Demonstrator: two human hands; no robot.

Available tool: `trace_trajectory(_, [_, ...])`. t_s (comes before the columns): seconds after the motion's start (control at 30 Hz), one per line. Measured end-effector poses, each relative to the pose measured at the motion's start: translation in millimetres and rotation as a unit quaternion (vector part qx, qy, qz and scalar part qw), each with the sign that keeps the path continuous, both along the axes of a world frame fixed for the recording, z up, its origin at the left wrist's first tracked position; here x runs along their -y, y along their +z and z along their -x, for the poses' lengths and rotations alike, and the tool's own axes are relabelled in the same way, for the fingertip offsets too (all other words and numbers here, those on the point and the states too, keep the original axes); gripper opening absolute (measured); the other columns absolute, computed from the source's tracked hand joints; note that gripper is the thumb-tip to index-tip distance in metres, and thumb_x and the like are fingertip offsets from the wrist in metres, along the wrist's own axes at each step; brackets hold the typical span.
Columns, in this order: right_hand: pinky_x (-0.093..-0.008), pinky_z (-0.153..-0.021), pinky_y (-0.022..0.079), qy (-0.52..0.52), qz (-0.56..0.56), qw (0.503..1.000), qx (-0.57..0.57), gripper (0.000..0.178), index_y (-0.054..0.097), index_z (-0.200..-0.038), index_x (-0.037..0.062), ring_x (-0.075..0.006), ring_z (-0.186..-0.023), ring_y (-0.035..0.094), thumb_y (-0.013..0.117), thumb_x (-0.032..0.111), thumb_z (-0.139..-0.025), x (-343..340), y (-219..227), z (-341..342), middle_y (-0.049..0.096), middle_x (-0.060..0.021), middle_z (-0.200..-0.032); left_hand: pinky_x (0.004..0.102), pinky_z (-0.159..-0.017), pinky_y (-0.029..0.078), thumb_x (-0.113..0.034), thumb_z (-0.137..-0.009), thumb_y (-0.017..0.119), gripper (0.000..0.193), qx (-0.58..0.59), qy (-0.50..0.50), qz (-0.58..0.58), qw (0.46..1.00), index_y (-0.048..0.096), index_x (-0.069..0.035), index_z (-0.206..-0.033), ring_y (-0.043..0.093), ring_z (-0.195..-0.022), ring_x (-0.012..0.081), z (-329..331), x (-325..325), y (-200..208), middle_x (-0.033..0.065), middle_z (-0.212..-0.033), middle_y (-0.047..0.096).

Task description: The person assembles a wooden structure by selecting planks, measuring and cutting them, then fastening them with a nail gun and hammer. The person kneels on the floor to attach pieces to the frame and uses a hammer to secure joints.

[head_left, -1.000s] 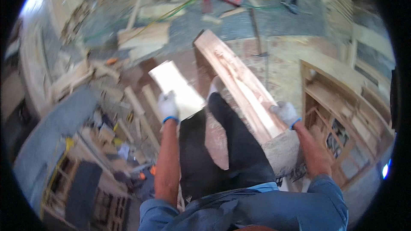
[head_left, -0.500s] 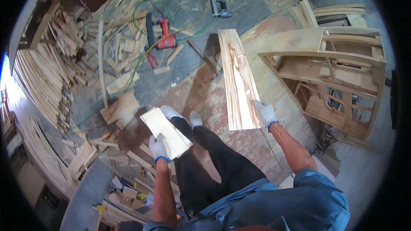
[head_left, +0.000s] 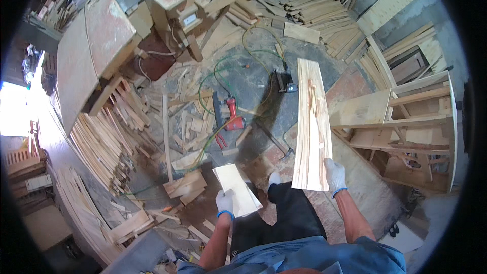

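Left hand (head_left: 224, 201) closed on the left edge of short pale boards (head_left: 238, 193); a slack pinch could let them slide apart. Hammer (head_left: 274, 140) on floor ahead: trip risk. Long board (head_left: 311, 127) before me, right; right hand (head_left: 335, 175) clasps its near end only, so the far end could dip.

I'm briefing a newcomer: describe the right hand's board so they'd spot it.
Find the wooden frame at right. Left of it, the gloved right hand holds a long board. Brown streaks mark it, unlike the shorter, plain boards in the left hand.
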State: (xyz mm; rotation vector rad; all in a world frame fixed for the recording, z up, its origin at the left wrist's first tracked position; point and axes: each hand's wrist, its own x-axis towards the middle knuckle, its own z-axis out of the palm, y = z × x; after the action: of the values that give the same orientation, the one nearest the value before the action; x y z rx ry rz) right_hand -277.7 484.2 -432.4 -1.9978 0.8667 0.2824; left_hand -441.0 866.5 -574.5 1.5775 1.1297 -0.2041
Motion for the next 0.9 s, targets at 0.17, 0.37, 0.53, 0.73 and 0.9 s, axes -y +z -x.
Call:
trace_trajectory(0.17, [-0.032, -0.051, 0.033, 0.015, -0.035, 0.997, 0.073, 0.043, 0.057, -0.066, -0.0023, -0.0084, -0.059, 0.041, 0.066, 0.031, -0.091, -30, 61, -87, 0.048, 0.0021, -0.062, 0.0353, -0.058, 0.045, -0.02, -0.087, 0.064, 0.023, 0.031, 0.006, 0.0, 0.999, 0.063, 0.003, -0.083, 0.052, -0.065, 0.0128, -65, -13, -16, 0.009, -0.069, 0.061])
trace_trajectory(0.37, [-0.0305, -0.049, 0.03, 0.088, -0.075, 0.99, 0.083, 0.038, 0.055, -0.063, 0.0013, -0.0066, -0.056, 0.039, 0.063, 0.025, -0.092, -24, 111, -209, 0.046, 0.0045, -0.061, 0.0352, -0.066, 0.048, -0.023, -0.087, 0.065, 0.025, 0.07, -0.002, -0.091, 0.993, 0.065, 0.002, -0.09, 0.06, -0.071, 0.0188, -174, -1, 29, 0.0123, -0.076, 0.066])
trace_trajectory(0.53, [-0.0286, -0.051, 0.034, 0.119, -0.176, 0.961, 0.176, 0.035, 0.062, -0.074, -0.0012, -0.0064, -0.061, 0.041, 0.064, 0.028, -0.093, -21, 113, -322, 0.048, 0.0049, -0.064, 0.036, -0.071, 0.051, -0.02, -0.086, 0.063, 0.025, 0.025, 0.03, -0.133, 0.99, 0.064, 0.003, -0.094, 0.065, -0.076, 0.0202, -248, 22, 99, 0.0131, -0.083, 0.069])
trace_trajectory(0.73, [-0.0255, -0.048, 0.031, 0.129, -0.214, 0.956, 0.152, 0.034, 0.066, -0.08, 0.0007, -0.0043, -0.057, 0.038, 0.065, 0.031, -0.094, 30, 134, -447, 0.048, 0.0059, -0.063, 0.0338, -0.075, 0.051, -0.012, -0.085, 0.063, 0.025, 0.015, 0.062, -0.16, 0.985, 0.063, 0.004, -0.104, 0.064, -0.081, 0.0195, -291, 37, 107, 0.0117, -0.091, 0.069])
trace_trajectory(0.9, [-0.0269, -0.047, 0.031, 0.088, -0.164, 0.966, 0.178, 0.039, 0.061, -0.071, 0.0042, -0.0044, -0.055, 0.036, 0.065, 0.035, -0.095, 60, 146, -543, 0.046, 0.0067, -0.062, 0.0315, -0.076, 0.05, -0.009, -0.084, 0.06, 0.036, 0.053, 0.134, -0.054, 0.988, 0.058, 0.003, -0.119, 0.063, -0.086, 0.018, -353, 55, 115, 0.0099, -0.101, 0.067])
